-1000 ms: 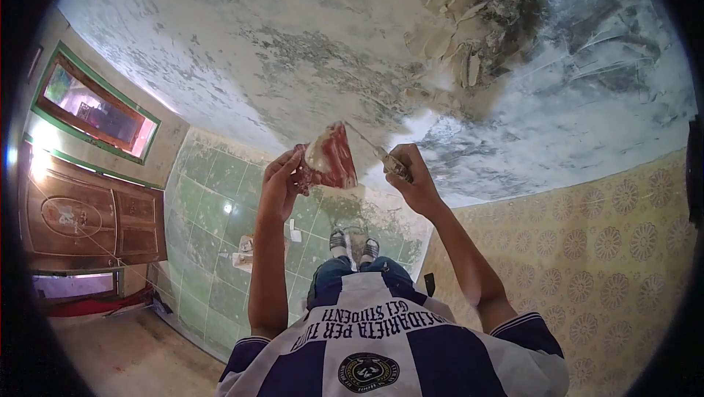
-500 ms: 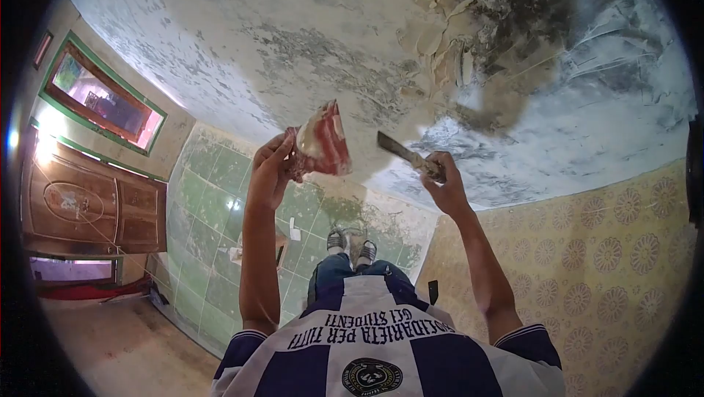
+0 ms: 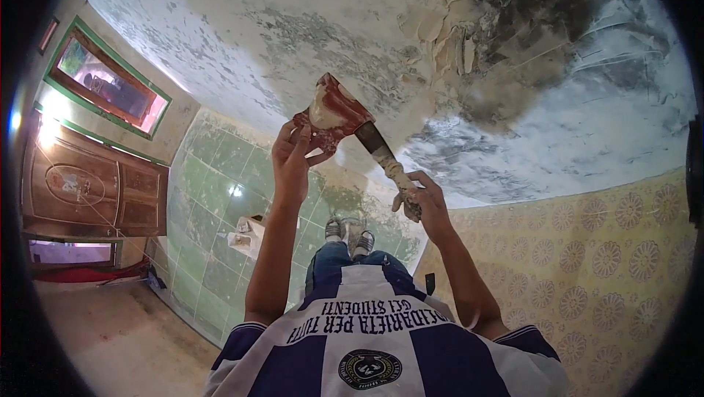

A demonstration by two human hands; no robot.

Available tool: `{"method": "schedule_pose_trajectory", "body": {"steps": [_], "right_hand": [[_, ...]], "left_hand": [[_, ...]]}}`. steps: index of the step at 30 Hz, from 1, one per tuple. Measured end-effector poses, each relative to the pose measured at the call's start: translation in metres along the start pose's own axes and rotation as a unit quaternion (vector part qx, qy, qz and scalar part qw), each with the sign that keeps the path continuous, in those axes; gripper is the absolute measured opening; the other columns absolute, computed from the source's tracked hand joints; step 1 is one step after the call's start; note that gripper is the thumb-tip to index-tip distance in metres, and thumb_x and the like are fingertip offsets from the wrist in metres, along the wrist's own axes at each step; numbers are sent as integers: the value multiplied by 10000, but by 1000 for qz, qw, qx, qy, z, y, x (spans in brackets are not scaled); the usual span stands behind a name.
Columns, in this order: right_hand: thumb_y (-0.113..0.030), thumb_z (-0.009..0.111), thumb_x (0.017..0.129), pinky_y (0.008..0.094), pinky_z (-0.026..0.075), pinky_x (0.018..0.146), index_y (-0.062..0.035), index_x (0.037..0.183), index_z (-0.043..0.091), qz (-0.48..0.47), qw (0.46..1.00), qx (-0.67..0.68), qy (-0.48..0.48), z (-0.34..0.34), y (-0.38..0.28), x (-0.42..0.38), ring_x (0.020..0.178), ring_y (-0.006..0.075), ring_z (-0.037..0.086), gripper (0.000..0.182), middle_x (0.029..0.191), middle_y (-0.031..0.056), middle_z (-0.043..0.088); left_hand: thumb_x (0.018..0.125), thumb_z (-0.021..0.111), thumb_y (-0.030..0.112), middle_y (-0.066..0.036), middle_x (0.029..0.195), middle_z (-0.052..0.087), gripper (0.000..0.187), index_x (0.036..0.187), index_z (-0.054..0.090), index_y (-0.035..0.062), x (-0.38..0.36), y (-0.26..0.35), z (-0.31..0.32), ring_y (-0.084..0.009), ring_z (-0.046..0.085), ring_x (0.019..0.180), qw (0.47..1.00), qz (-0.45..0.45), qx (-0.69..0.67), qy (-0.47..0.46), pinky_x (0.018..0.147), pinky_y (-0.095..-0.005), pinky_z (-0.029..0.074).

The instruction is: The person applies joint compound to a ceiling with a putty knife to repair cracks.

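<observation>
My left hand [image 3: 293, 156] holds a red scraper [image 3: 345, 109] by its lower left edge, with pale paste smeared on its face. My right hand [image 3: 427, 206] is closed round the paste-crusted handle of a putty knife [image 3: 372, 141]. The knife's dark blade touches the red scraper's lower right edge. Beyond both tools rises a blotchy grey-white wall [image 3: 323, 45], with thick cream paste [image 3: 444, 37] and a dark stain at the upper right.
Green tiles [image 3: 213, 206] cover the floor, where a white object [image 3: 246, 239] lies left of my feet [image 3: 350, 235]. At the left are a brown wooden door [image 3: 77, 184] and a green-framed window [image 3: 108, 85]. Patterned wallpaper [image 3: 572, 257] spans the right side.
The putty knife has come left against the scraper, its handle now lower and steeper. My left hand has shifted slightly right, and the red scraper is turned to a different angle.
</observation>
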State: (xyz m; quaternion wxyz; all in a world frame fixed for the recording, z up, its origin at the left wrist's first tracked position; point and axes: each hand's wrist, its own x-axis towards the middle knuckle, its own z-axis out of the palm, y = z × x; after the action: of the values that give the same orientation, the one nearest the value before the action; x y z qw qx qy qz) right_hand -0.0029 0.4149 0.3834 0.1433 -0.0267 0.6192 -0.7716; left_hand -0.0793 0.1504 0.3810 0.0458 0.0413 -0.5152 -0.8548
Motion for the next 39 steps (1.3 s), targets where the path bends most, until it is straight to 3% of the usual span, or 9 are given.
{"method": "schedule_pose_trajectory", "body": {"steps": [11, 15, 25, 27, 30, 32, 39], "right_hand": [[-273, 354, 982, 230, 334, 409, -42, 1162, 493, 65, 998, -12, 8, 30, 15, 6, 430, 85, 426, 323, 708, 148, 653], [-256, 333, 971, 240, 317, 407, -44, 1198, 463, 85, 996, 25, -16, 43, 14, 8, 435, 102, 427, 337, 700, 151, 638], [-284, 359, 973, 244, 355, 435, -77, 1164, 486, 106, 989, 98, -1, 78, 13, 12, 466, 102, 442, 309, 673, 52, 534], [-292, 373, 975, 245, 353, 431, -81, 1147, 492, 110, 978, 176, 29, 88, 14, 16, 474, 101, 446, 296, 686, 37, 513], [-302, 393, 971, 243, 352, 430, -86, 1134, 494, 88, 977, 186, 50, 94, 12, 22, 479, 101, 450, 290, 697, 37, 520], [-308, 405, 968, 243, 350, 429, -88, 1134, 494, 68, 979, 188, 48, 91, 18, 29, 478, 101, 450, 289, 691, 36, 518], [-312, 438, 957, 243, 343, 426, -87, 1143, 498, 31, 987, 151, 42, 85, 1, 42, 481, 102, 464, 298, 656, 31, 498]], "left_hand": [[1005, 504, 73, -99, 1184, 601, 274, 1273, 491, 18, -7, -9, 24, -161, 630, 1000, 997, 72, 33, -19, 784, -367, 618], [1011, 481, 67, -121, 1195, 602, 300, 1304, 450, 13, -9, -12, 33, -167, 623, 1026, 994, 90, 55, -5, 812, -350, 606], [1020, 458, 57, -154, 1217, 608, 307, 1321, 419, 9, -7, -26, 23, -187, 618, 1081, 988, 127, 92, 3, 837, -331, 589], [1023, 454, 58, -153, 1214, 607, 304, 1321, 420, 12, -7, -24, 22, -190, 616, 1086, 986, 130, 105, -6, 838, -332, 589], [1021, 449, 46, -151, 1211, 602, 300, 1316, 418, 1, -8, -26, 21, -196, 614, 1091, 989, 126, 78, 2, 850, -350, 593], [992, 495, 30, -156, 1194, 592, 330, 1307, 414, -24, -6, -27, 17, -229, 627, 1077, 983, 176, 52, -15, 853, -378, 601], [984, 486, 4, -142, 1187, 585, 333, 1307, 410, -31, 3, -14, 4, -239, 627, 1081, 987, 157, 29, -30, 860, -392, 608]]}}
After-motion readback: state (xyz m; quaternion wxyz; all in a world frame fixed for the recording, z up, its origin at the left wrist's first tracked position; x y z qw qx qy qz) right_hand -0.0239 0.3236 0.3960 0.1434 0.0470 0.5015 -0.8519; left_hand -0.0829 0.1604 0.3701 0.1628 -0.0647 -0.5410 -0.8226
